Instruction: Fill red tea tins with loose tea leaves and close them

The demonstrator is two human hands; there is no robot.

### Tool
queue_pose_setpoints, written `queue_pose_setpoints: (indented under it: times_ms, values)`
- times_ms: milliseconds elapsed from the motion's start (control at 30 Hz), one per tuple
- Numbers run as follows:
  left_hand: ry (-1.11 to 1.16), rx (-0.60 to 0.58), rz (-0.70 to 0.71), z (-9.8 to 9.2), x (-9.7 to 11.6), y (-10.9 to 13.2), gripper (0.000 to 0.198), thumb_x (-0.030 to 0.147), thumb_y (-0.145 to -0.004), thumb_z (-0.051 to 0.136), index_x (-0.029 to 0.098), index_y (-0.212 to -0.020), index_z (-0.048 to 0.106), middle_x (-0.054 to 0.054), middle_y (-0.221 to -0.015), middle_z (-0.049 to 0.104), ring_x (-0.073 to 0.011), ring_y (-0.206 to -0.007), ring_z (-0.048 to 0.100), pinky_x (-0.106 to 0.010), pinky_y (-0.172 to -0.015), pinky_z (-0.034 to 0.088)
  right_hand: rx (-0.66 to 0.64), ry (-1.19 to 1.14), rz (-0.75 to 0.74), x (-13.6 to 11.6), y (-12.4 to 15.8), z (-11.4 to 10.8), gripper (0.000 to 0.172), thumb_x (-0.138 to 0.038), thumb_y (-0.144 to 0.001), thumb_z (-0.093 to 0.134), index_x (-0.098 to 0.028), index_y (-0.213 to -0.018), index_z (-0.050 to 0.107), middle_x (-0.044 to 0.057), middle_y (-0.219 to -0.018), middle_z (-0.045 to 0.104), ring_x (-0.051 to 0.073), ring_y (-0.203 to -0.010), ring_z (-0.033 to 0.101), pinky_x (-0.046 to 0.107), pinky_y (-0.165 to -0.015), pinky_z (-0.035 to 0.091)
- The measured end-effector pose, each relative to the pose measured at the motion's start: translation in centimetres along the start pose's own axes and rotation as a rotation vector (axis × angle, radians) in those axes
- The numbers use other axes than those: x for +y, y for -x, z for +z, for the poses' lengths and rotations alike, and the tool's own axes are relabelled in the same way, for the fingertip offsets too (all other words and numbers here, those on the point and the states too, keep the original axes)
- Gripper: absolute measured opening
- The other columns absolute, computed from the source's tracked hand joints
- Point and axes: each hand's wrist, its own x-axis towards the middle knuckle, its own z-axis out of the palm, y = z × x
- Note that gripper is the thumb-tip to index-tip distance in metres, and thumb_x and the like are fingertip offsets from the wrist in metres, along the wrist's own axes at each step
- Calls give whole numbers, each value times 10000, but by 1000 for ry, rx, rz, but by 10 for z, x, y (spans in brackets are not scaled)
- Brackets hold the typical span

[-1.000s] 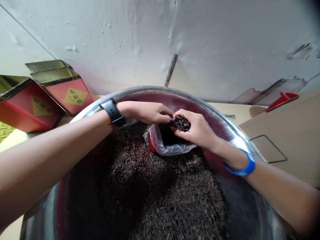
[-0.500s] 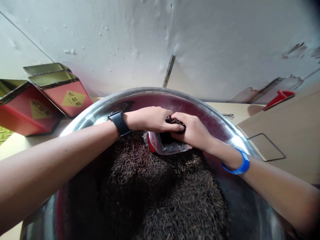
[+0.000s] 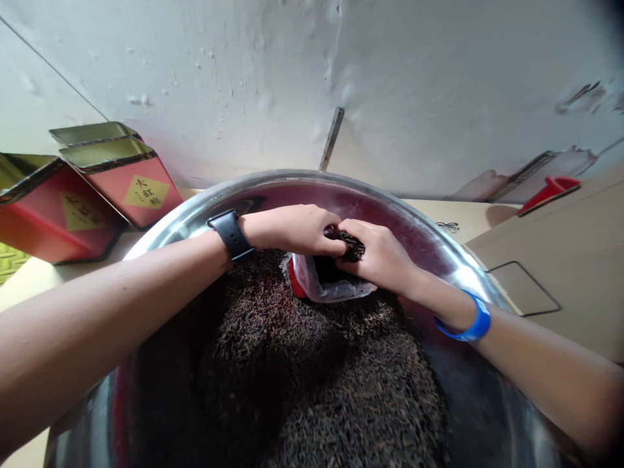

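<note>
Dark dry tea leaves [image 3: 365,396] lie heaped in a large metal basin [image 3: 441,247]. Among them stands a red tin [image 3: 295,281] with its mouth up, lined with a clear plastic bag [image 3: 344,292]. Over the far side of that mouth my right hand [image 3: 383,257] is closed round a clump of tea leaves [image 3: 355,247]. My left hand [image 3: 299,229] meets it from the left, fingers curled and thumb against the same clump, with dark leaves showing between thumb and fingers. Both hands hide the tin's back edge.
Open red tins with yellow labels [image 3: 147,192] stand left of the basin. At right are eyeglasses [image 3: 448,227], a red plastic scoop-like thing [image 3: 550,194] and a pale board with a wire handle [image 3: 560,260]. A wall rises behind the table.
My left thumb has drawn back left off the clump, so more of the tea leaves in my right hand show. The tin stays in place; the view has shifted slightly.
</note>
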Motion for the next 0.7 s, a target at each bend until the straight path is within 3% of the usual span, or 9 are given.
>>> queue_pose_setpoints:
  times_ms: [467, 700]
  values:
    - [10, 1, 51, -6, 1, 4, 234, 228, -760, 437, 160, -852, 641, -29, -731, 626, -121, -566, 460, -260, -541, 291, 3, -18, 11, -2, 0, -2, 284, -207, -692, 609, -152, -970, 585, 75, -963, 659, 212, -881, 605, 318, -761, 451]
    - [135, -88, 43, -9, -1, 2, 373, 434, -849, 398, 148, -856, 638, -43, -780, 652, -142, -646, 526, -251, -579, 334, -41, -15, 22, -2, 0, -2, 202, -265, -723, 607, -171, -895, 563, 52, -872, 638, 195, -790, 582, 293, -678, 432]
